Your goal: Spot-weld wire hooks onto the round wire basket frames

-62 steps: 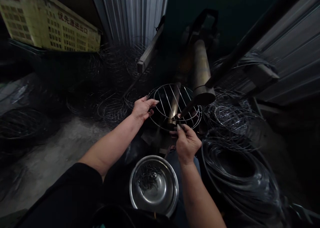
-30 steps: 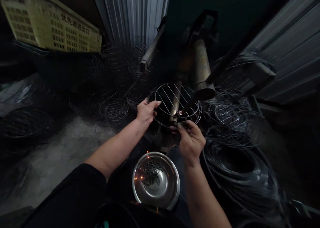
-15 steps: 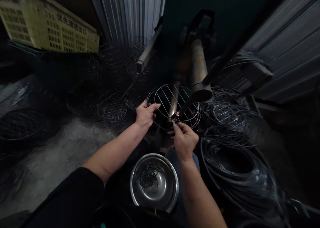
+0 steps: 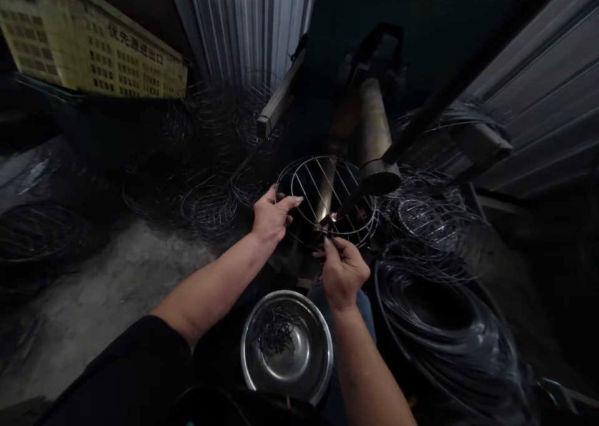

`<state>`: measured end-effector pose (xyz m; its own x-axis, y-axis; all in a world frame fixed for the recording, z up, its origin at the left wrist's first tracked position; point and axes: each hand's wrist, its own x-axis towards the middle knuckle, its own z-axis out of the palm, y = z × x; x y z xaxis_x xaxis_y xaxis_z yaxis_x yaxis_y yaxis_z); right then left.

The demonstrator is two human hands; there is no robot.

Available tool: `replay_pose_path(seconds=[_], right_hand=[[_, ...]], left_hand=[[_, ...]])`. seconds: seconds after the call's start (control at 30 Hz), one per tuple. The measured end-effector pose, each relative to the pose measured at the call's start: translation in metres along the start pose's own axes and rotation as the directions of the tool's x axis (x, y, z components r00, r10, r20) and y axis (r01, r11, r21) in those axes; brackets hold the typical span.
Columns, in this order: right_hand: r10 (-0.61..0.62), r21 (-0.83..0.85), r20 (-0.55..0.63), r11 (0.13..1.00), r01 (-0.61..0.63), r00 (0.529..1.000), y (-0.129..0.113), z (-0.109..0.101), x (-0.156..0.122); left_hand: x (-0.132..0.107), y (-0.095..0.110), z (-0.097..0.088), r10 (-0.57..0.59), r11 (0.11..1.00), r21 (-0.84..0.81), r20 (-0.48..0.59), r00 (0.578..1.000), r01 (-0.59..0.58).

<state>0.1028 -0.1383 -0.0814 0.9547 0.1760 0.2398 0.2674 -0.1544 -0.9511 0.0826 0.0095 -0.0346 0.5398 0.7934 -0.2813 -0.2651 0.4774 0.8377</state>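
Observation:
A round wire rack point(image 4: 312, 181) with parallel cross wires lies between the arms of a machine that looks like a spot welder. My left hand point(image 4: 275, 214) is closed on the rack's left rim, thumb pointing inward. At the near rim, my right hand point(image 4: 345, 271) pinches something small that its fingers mostly hide. Just beyond those fingertips, the dark upper electrode point(image 4: 349, 201) meets the near rim, with a bright spot at its tip. Under the rack runs the brassy lower arm point(image 4: 327, 189). A steel bowl point(image 4: 309, 367) near my lap holds short dark wire pieces point(image 4: 276, 331).
A thick upper cylinder point(image 4: 374, 126) juts toward me above the rack. Coiled wire point(image 4: 472, 351) and stacked wire racks point(image 4: 425, 217) stand at right. More wire racks point(image 4: 208, 206) lie at left, below a yellow crate point(image 4: 135, 58). A bar point(image 4: 281, 95) projects at centre left.
The view has shifted slightly. Both hands keep their hold at the rack, and the right fingers sit slightly lower in the picture. The bright spot at the electrode tip remains.

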Motion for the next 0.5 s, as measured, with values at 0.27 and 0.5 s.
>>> replay_pose_path(seconds=[0.27,0.5], right_hand=[[-0.024,0.094,-0.010,0.995,0.025,1.000,-0.005,0.003,0.008],[-0.092,0.053,-0.025,0.994,0.093,0.995,0.012,0.007,0.013]], left_hand=[[0.013,-0.003,0.001,-0.108,0.994,-0.035,-0.002,0.994,0.108],[0.022,-0.006,0.005,-0.081,0.997,-0.012,0.040,0.996,0.082]])
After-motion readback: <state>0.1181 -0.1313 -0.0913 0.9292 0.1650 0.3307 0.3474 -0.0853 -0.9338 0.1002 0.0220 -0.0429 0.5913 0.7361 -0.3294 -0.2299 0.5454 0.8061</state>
